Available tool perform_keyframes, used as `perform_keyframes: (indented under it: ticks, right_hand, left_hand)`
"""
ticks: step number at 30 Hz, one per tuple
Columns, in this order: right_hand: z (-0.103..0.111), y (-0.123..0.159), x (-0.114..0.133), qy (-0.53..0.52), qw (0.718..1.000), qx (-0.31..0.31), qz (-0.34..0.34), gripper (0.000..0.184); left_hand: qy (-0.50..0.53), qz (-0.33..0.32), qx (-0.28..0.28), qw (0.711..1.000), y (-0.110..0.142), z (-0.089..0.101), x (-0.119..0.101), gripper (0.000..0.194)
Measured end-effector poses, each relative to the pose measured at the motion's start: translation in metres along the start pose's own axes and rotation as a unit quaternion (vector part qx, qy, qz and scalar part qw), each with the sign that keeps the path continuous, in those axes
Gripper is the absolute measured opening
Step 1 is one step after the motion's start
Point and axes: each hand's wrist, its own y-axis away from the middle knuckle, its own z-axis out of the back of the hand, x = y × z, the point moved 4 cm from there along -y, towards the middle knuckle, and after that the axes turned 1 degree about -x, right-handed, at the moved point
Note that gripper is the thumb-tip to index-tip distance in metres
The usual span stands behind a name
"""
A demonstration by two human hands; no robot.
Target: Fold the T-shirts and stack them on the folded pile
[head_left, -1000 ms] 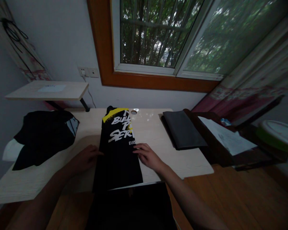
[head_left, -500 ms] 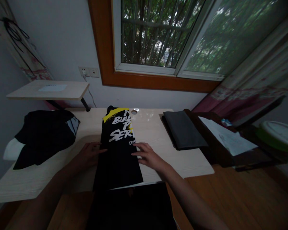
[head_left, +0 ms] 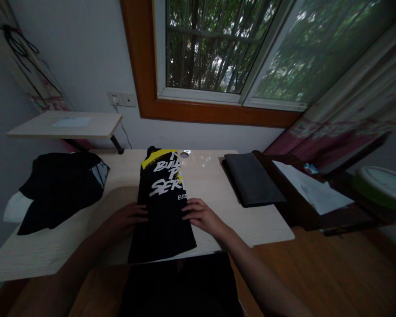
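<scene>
A black T-shirt point(head_left: 161, 224) lies folded into a long strip on the desk, with white lettering and a yellow patch on its far half. My left hand point(head_left: 127, 218) is at its left edge, fingers laid over the cloth and closed on it. On the opposite edge, just below the small white print, my right hand point(head_left: 203, 215) grips the cloth with its fingers on top. Both thumbs are mostly hidden. The shirt's lower end reaches the desk's front edge.
A crumpled black garment point(head_left: 66, 189) lies on the desk point(head_left: 211, 176) at left, beside a small raised shelf point(head_left: 95, 127). A dark grey folder point(head_left: 254, 180) rests at right. Beyond it are a paper sheet point(head_left: 310, 187) and a green tub with a white lid point(head_left: 383, 185).
My left hand has moved onto the shirt's left edge and its fingers have closed there. The right fingers have drawn together on the right edge. The shirt's lower right corner has risen slightly.
</scene>
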Motion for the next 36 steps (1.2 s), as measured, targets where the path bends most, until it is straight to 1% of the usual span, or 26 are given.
perform_keyframes:
  ticks: [3, 7, 11, 13, 16, 19, 21, 23, 25, 27, 30, 32, 33, 35, 36]
  right_hand:
    - [0.002, 0.002, -0.001, -0.008, 1.0, -0.007, -0.001, 0.02]
    - [0.001, 0.005, 0.002, 0.009, 1.0, 0.0, -0.004, 0.024]
    - [-0.004, 0.008, 0.009, 0.058, 0.998, 0.03, -0.008, 0.04]
    - [-0.007, 0.009, 0.013, 0.072, 0.996, 0.05, -0.003, 0.042]
    - [-0.011, 0.008, 0.02, 0.056, 0.995, 0.075, 0.024, 0.033]
    - [-0.012, 0.007, 0.026, -0.012, 0.996, 0.08, 0.029, 0.022]
    - [-0.01, 0.006, 0.026, -0.078, 0.995, 0.058, 0.013, 0.022]
    - [-0.005, 0.005, 0.025, -0.139, 0.99, 0.013, -0.01, 0.026]
    - [0.0, 0.003, 0.023, -0.181, 0.982, -0.034, -0.044, 0.031]
    - [0.004, 0.001, 0.022, -0.208, 0.972, -0.064, -0.085, 0.039]
    - [0.01, 0.001, 0.025, -0.236, 0.959, -0.089, -0.131, 0.051]
    - [0.013, 0.004, 0.028, -0.26, 0.948, -0.091, -0.162, 0.053]
    - [0.014, 0.006, 0.029, -0.277, 0.94, -0.081, -0.181, 0.053]
    - [0.014, 0.011, 0.033, -0.323, 0.921, -0.041, -0.216, 0.051]
    - [0.014, 0.013, 0.036, -0.348, 0.909, -0.016, -0.227, 0.051]
  left_hand:
    - [0.021, 0.009, 0.008, 1.0, 0.001, 0.001, -0.004, 0.039]
    - [0.039, 0.014, 0.011, 0.999, -0.002, 0.004, -0.018, 0.037]
    - [0.069, 0.015, -0.018, 0.997, -0.009, 0.008, -0.035, 0.029]
    - [0.086, 0.028, -0.042, 0.995, -0.011, 0.01, -0.038, 0.027]
    - [0.092, 0.071, -0.065, 0.991, -0.01, 0.013, -0.036, 0.026]
    - [0.119, 0.114, -0.038, 0.986, -0.007, 0.014, -0.033, 0.025]
    - [0.157, 0.143, -0.014, 0.977, -0.006, 0.014, -0.034, 0.027]
    - [0.187, 0.187, -0.01, 0.964, -0.005, 0.015, -0.034, 0.027]
    - [0.201, 0.243, -0.027, 0.949, -0.004, 0.017, -0.034, 0.029]
    - [0.208, 0.292, -0.052, 0.932, -0.003, 0.019, -0.035, 0.034]
    - [0.232, 0.319, -0.069, 0.916, -0.002, 0.022, -0.039, 0.035]
    - [0.237, 0.322, -0.074, 0.914, -0.001, 0.025, -0.043, 0.033]
    - [0.236, 0.323, -0.075, 0.913, 0.0, 0.027, -0.046, 0.032]
    - [0.236, 0.324, -0.07, 0.914, 0.002, 0.031, -0.052, 0.032]
    - [0.242, 0.321, -0.059, 0.914, 0.002, 0.033, -0.056, 0.033]
